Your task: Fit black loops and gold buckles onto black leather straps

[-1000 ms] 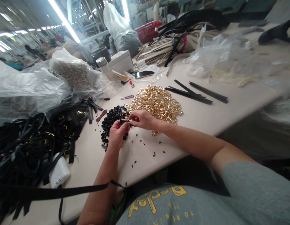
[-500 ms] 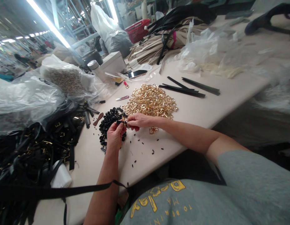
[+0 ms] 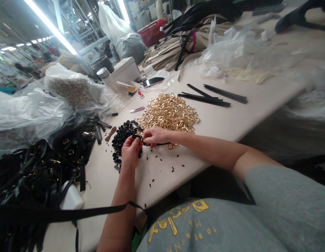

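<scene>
My left hand (image 3: 130,150) is closed, pinching the end of a black strap (image 3: 163,144) beside the pile of small black loops (image 3: 123,133). Touching it from the right, my right hand (image 3: 155,135) is also closed on the strap, whose free length sticks out under the fingers towards the right. A bit of gold metal shows between the fingertips, too small to make out fully. Just behind my right hand lies a heap of gold buckles (image 3: 170,113).
Black straps with gold buckles (image 3: 39,175) are heaped at the left. Small scissors (image 3: 137,110), a brown piece (image 3: 110,134), a phone (image 3: 153,82) and loose black strips (image 3: 225,93) lie around the piles. Plastic bags (image 3: 238,52) cover the back. Tiny black bits are scattered in front.
A length of black strap now shows to the right beneath my right hand, where it was not visible before. Both hands stay together in nearly the same place.
</scene>
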Action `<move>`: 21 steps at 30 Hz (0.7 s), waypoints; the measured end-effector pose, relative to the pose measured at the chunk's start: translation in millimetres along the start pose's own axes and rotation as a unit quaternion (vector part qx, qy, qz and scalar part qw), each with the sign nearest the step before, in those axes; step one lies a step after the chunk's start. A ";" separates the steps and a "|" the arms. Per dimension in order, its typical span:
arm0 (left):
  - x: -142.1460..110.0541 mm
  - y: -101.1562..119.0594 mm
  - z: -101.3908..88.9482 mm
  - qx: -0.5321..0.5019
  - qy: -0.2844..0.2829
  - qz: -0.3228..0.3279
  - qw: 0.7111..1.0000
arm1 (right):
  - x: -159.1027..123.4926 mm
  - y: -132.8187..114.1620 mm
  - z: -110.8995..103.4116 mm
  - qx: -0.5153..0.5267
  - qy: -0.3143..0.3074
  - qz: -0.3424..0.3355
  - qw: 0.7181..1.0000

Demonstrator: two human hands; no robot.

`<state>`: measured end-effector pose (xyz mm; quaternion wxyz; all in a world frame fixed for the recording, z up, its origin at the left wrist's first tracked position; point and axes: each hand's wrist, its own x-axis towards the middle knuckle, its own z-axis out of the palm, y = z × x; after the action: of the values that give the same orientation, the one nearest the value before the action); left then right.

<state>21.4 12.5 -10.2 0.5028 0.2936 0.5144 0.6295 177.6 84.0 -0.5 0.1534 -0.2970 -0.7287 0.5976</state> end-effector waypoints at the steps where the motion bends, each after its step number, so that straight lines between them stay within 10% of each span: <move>1: -0.7 -0.8 0.8 0.005 -0.001 0.008 1.000 | 0.4 0.8 0.8 -0.012 0.004 -0.005 1.000; 10: -2.1 4.6 0.1 0.010 -0.023 -0.002 1.000 | 3.1 6.7 -0.7 -0.210 0.152 -0.146 0.955; 16: -0.1 12.1 -6.2 -0.026 -0.035 -0.009 0.999 | 7.1 7.8 -1.0 0.014 -0.009 -0.125 0.992; 21: 3.3 17.7 -11.4 -0.060 0.002 -0.012 0.998 | -5.5 -10.7 -17.5 -0.104 -0.019 -0.060 0.993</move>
<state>4.4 12.1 2.6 0.5262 0.2552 0.4806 0.6535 189.3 93.1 14.7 0.1435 -0.2551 -0.8063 0.5141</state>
